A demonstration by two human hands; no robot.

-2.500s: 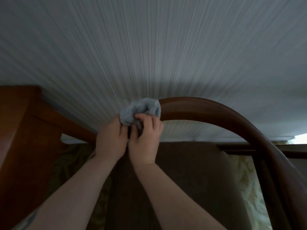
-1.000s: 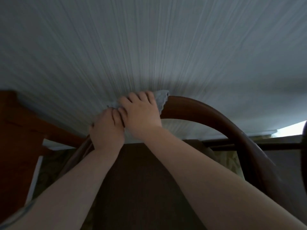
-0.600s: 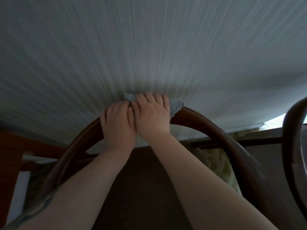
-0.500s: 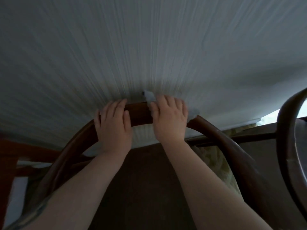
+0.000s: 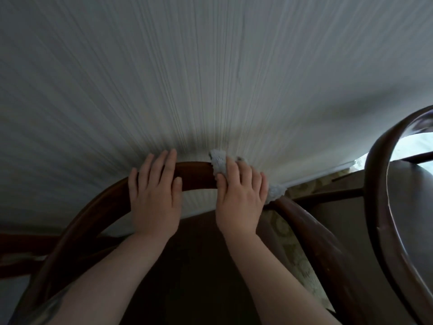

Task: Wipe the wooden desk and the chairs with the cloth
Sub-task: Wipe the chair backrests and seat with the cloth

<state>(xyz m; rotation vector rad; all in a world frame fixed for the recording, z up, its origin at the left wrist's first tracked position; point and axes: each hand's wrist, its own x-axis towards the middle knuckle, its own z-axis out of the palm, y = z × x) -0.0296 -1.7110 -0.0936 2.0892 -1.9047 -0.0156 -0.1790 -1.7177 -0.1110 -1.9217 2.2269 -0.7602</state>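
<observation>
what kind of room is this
Probably a room in a home, perhaps a dining area. A striped wallpapered wall stands behind two curved wooden chair backs, the near one and a second, over patterned flooring.

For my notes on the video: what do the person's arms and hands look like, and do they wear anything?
Both forearms are bare, with no sleeves in view. The left hand and right hand wear no gloves, rings or watch that I can see. A dark marking, perhaps a tattoo, shows on the left forearm.
</observation>
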